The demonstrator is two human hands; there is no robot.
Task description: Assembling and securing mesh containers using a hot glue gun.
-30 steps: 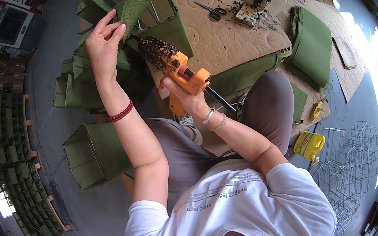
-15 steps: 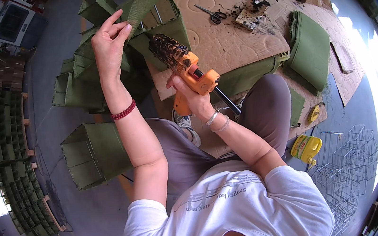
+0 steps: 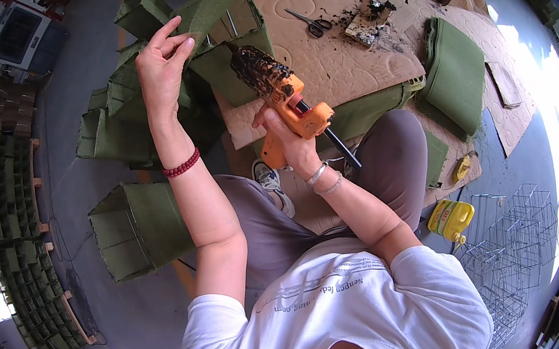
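From where I stand, the person's left hand (image 3: 162, 70), in the upper left of the frame, holds the near edge of a green fabric flap (image 3: 221, 11) in a narrow pinch of thumb and fingers. It seems lifted so that the edge is kept away from the open green fabric box (image 3: 234, 74) just below it.

The right hand (image 3: 289, 143), near the middle of the frame, is wrapped around the handle of an orange glue gun (image 3: 304, 120). This grip makes the black-smeared nozzle point up toward the box; whether its tip touches the fabric, I cannot tell well from this angle. A black rod (image 3: 341, 147) comes out at the rear, toward the right knee, where it has free room.

The brown cardboard sheet (image 3: 321, 63), in the upper middle, probably serves to catch the dirt: on it rest open scissors (image 3: 310, 22) and a block (image 3: 366, 27) with black residue. Folded green fabric (image 3: 453, 74) lies at upper right, perhaps to be within reach.
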